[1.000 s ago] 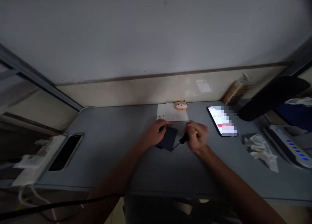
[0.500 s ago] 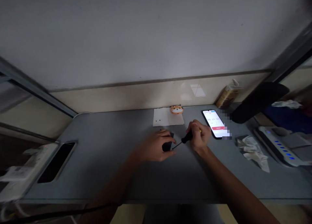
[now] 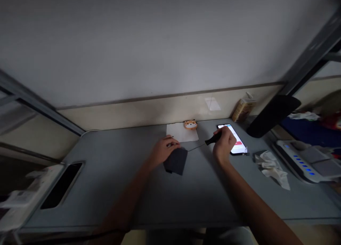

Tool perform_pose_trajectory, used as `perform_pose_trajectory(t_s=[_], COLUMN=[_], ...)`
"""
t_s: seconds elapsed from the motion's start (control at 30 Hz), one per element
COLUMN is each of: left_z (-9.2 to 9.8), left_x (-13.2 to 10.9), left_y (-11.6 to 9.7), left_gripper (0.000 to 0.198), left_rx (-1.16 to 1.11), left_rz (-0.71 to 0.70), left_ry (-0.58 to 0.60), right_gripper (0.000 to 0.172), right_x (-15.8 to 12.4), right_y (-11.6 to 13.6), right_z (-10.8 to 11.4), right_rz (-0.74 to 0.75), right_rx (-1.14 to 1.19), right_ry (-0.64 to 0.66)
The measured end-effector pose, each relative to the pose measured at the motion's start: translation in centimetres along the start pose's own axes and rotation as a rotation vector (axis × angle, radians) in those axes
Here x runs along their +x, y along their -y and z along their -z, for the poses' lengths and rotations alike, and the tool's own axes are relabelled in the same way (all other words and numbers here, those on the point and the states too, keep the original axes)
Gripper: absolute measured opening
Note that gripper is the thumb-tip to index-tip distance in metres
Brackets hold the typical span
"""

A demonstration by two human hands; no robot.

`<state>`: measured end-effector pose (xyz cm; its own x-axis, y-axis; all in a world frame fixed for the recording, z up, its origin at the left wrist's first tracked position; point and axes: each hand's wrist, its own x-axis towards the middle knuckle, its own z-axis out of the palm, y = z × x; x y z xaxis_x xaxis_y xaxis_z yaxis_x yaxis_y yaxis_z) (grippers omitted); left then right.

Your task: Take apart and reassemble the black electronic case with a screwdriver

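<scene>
Holds a screwdriver [image 3: 212, 139] in the right hand [image 3: 225, 142], with fingers clamped round its dark handle. Points the thin shaft leftward and down, ending at the far right corner of a flat black box [image 3: 176, 162]. Cannot tell touch from a slight gap at the tip. Rests the left hand [image 3: 165, 148] by the far left corner of the box, with fingers bent over its far edge; cannot tell a pinch from a light press. Has the box on the grey table [image 3: 106, 177], toward the body and slightly right of the left fingers, so much nearer to the left hand than to the right. Seems to run lengthwise from near to far, leaning a little right at the far end.
</scene>
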<state>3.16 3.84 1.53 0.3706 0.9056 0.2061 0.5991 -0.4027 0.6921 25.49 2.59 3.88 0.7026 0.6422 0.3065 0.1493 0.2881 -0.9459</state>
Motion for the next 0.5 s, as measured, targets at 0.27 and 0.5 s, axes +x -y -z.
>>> perform_pose_trajectory(t_s=[0.27,0.5], left_z=[0.4,-0.1], left_x=[4.4,4.7], left_y=[2.9,4.1], left_gripper=[0.007,0.009], left_rx=[0.159,0.196], left_rz=[0.05,0.04], left_ry=[-0.104,-0.137], right_gripper=[0.037,0.035], right_x=[1.0,1.5], right_y=[-1.1,-1.2], right_z=[-0.3,-0.2], right_rz=[-0.158,-0.189], right_rx=[0.068,0.113], right_ry=[-0.057,-0.09])
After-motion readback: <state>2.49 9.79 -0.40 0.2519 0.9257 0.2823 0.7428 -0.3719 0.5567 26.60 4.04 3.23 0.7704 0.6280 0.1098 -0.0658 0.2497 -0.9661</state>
